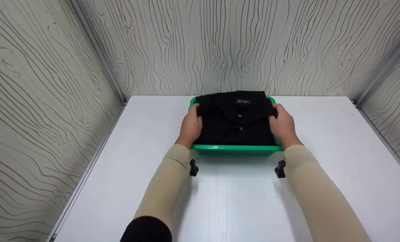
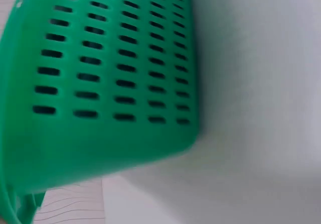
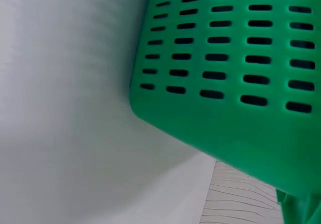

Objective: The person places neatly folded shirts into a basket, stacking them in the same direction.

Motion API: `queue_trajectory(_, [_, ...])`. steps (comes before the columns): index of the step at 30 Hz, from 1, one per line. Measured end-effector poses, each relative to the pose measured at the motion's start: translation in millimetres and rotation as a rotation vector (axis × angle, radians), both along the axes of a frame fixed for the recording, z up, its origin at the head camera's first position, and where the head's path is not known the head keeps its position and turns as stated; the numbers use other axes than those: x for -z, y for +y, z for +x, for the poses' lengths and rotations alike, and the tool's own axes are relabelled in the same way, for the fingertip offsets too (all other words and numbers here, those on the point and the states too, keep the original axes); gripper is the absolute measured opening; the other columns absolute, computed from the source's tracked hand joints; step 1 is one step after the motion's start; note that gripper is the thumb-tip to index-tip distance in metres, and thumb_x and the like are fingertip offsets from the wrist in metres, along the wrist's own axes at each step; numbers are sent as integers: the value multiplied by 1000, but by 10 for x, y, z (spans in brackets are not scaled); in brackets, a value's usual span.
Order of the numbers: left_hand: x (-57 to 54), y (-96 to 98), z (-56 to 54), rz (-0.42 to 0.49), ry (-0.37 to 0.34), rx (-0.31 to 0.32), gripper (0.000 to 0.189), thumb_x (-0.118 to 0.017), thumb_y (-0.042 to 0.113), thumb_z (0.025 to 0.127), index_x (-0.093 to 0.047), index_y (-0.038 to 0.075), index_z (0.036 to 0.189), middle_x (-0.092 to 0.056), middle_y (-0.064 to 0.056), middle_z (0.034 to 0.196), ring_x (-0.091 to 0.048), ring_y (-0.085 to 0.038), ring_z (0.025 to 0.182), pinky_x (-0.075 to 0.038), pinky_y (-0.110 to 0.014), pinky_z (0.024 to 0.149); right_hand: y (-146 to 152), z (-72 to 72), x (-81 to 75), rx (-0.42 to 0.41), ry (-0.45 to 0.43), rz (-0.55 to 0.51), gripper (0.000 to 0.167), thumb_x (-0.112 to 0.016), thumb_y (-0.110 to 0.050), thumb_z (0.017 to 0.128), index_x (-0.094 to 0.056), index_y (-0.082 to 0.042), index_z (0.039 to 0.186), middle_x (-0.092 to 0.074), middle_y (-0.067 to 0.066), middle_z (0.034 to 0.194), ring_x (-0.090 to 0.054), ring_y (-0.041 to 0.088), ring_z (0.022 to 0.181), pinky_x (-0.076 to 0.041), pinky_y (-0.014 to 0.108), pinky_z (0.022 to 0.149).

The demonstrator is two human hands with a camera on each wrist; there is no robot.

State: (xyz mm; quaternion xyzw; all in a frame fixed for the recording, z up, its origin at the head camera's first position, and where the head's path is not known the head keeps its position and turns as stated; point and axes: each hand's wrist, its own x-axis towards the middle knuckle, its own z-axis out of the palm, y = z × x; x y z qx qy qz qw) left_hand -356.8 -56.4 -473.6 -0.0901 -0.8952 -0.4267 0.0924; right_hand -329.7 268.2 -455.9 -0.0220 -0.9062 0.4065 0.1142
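A folded black shirt (image 1: pixel 233 131), collar and buttons facing up, lies in a green plastic basket (image 1: pixel 233 148) near the back of the table. My left hand (image 1: pixel 191 125) grips the shirt's left side, over the basket's left rim. On the opposite side, my right hand (image 1: pixel 283 125) holds the shirt's right edge. Some fingertips are hidden against the dark cloth. The left wrist view shows the basket's slotted front wall (image 2: pixel 105 73) up close; the right wrist view has the slotted wall (image 3: pixel 225 68) too. Neither hand shows in those two views.
The basket stands on a white table (image 1: pixel 226 201), close to the wood-patterned back wall (image 1: pixel 220 47). A similar side wall (image 1: pixel 28 117) rises on the left. Small black wrist mounts (image 1: pixel 193 168) hang under both beige sleeves (image 1: pixel 166 181).
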Motion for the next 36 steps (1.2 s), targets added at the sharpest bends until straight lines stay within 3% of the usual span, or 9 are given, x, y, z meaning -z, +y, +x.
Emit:
queue_trajectory(17, [49,82,42,-192,-31,-8,50,-48,12,108,-36,10,156,-43,-8,156,-39,-20,143,-35,-36,114,63,62,44,27,-35,21,48,-45,-12,103,-43,-1,149,-46,22,150,-40,40,139,-32,57,112])
queue_trajectory(36, [31,208,29,-456,22,26,49,-53,11,105,-41,7,153,-56,-10,142,-53,-22,130,-44,-34,106,108,33,0,30,-76,100,51,-45,-11,102,-39,1,151,-45,26,150,-40,44,138,-33,59,110])
